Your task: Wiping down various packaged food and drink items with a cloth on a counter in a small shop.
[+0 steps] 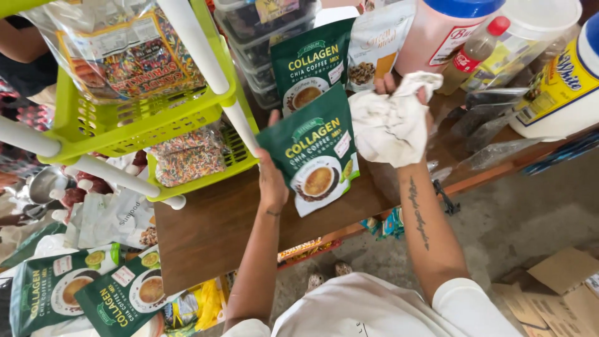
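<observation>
Over a crowded brown wooden counter (206, 231) beside a lime-green plastic rack (140, 128), the left hand (272, 184) is gripping a green foil coffee-mix pouch (315, 156) while right-hand fingers (388, 84) are closing on a crumpled white cloth (392, 122) touching its edge, two matching pouches (93, 290) lying below unwiped.

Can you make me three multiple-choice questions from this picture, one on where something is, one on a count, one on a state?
1. Where is the white cloth?
A. in the right hand
B. in the green rack
C. on the floor

2. How many dark green pouches stand or are held above the wooden shelf?
A. one
B. two
C. four

3. How is the left hand with the front pouch?
A. apart from it
B. gripping its edge
C. flat on top

Answers: 1 A, the cloth is bunched in the right hand; 2 B, one held, one standing behind; 3 B, fingers clasp its left edge.
</observation>
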